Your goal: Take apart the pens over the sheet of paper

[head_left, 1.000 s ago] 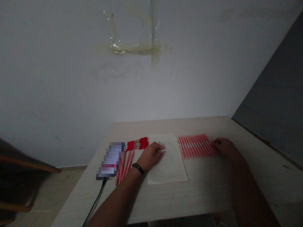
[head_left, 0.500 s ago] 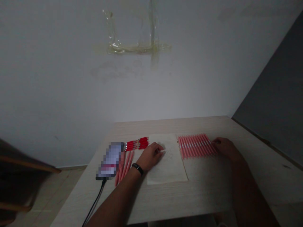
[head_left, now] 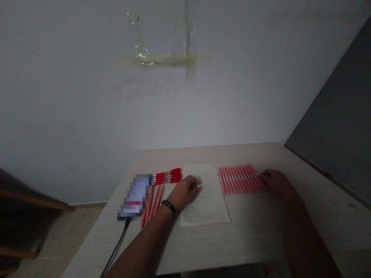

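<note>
My left hand [head_left: 187, 191], with a black band on the wrist, rests on a white sheet of paper [head_left: 208, 212]. Its fingers are bent, the thumb and index finger stand a little apart, and nothing shows between them. Right of the sheet lies a close row of slim pink pens [head_left: 239, 179] with pale bands at their middles. At the row's right end, my right hand [head_left: 274, 179] has its fingertips closed at the outermost pen; the exact grip is small and dark.
Several red pen-like pieces [head_left: 168, 176] with silvery ends lie left of the sheet. Below them are loose pink sticks [head_left: 152, 204], partly beside a phone [head_left: 135, 197] with a black cable [head_left: 118, 243]. A taped wall [head_left: 203, 116] stands behind the wooden table [head_left: 208, 247].
</note>
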`<action>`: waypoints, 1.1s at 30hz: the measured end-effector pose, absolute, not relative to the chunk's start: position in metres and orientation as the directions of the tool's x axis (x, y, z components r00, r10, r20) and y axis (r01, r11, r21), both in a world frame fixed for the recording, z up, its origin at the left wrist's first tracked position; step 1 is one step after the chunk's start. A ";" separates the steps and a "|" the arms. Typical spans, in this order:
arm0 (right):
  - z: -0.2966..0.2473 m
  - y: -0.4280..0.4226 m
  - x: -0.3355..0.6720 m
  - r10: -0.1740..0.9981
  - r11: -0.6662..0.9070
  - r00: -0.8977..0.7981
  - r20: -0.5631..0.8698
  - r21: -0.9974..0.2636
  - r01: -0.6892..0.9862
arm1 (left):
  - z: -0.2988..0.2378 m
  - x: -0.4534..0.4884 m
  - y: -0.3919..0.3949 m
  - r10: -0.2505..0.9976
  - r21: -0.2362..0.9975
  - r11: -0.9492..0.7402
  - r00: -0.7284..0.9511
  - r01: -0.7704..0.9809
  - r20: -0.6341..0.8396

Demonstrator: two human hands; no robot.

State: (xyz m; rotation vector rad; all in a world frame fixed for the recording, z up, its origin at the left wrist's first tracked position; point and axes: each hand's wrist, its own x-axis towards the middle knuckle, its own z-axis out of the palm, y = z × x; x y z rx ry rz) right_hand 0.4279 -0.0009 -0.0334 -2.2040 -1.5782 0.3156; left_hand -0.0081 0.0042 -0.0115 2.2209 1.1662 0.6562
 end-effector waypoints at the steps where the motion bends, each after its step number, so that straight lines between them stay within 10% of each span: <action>1: -0.031 -0.001 0.426 0.937 -0.276 0.342 0.067 -0.457 0.846 | -0.012 -0.008 0.004 0.847 0.658 -0.477 0.505 0.583 0.166; 5: -0.023 0.003 0.394 0.937 -0.140 0.284 0.206 -0.522 0.842 | -0.012 -0.008 0.004 0.849 0.666 -0.474 0.498 0.576 0.174; 13: -0.025 0.006 0.284 0.832 0.547 -0.413 0.372 -0.421 0.723 | -0.008 -0.007 0.003 0.860 0.674 -0.465 0.472 0.573 0.193; 33: -0.018 0.003 0.275 0.810 0.582 -0.459 0.366 -0.395 0.711 | -0.009 -0.008 0.001 0.881 0.597 -0.459 0.425 0.658 0.209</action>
